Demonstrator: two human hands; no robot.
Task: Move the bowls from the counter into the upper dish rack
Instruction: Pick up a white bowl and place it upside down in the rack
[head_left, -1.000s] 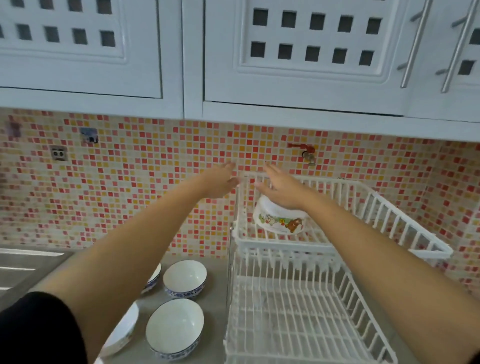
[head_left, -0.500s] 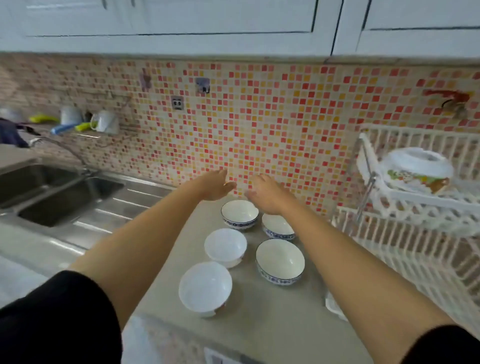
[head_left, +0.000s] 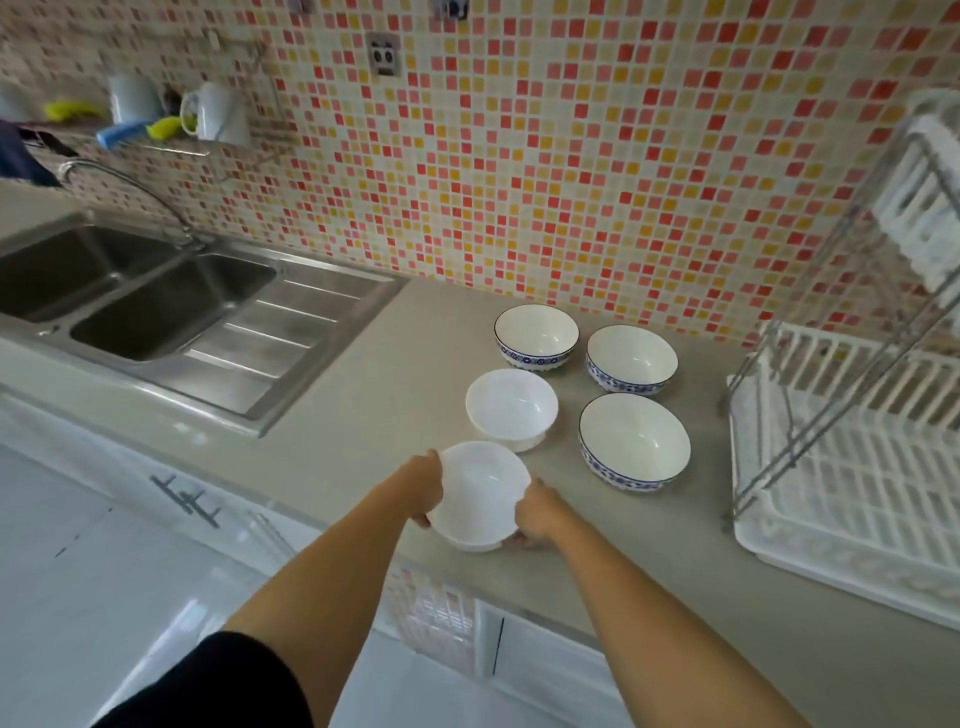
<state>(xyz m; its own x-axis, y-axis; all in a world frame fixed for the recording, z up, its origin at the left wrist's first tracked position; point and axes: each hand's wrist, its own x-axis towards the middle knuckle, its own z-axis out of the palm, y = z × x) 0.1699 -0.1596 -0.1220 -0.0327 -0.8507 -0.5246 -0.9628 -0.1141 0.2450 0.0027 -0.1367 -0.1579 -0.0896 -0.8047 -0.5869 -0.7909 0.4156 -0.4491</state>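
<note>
Near the front edge of the counter (head_left: 363, 395) sits a plain white bowl (head_left: 480, 493), and both hands are on it. It lies right between them, with the left hand (head_left: 427, 488) on its left side and the right hand (head_left: 535, 512) on its right side. Both hands are just as near, so it looks like a two-hand lift. A bowl is round, so it has no long side to line up with. The fingers of each hand are curled part way around the rim and wall, pressing on the bowl, not spread flat and not in a fist. Whether the bowl is off the counter yet, I cannot tell. Four more bowls wait behind it: another white bowl (head_left: 511, 408) and three blue-rimmed bowls (head_left: 634, 441). The dish rack (head_left: 852, 467) stands well off to the right, and its upper shelf (head_left: 919, 208) is high up, so the bowl must go up and to the right.
</note>
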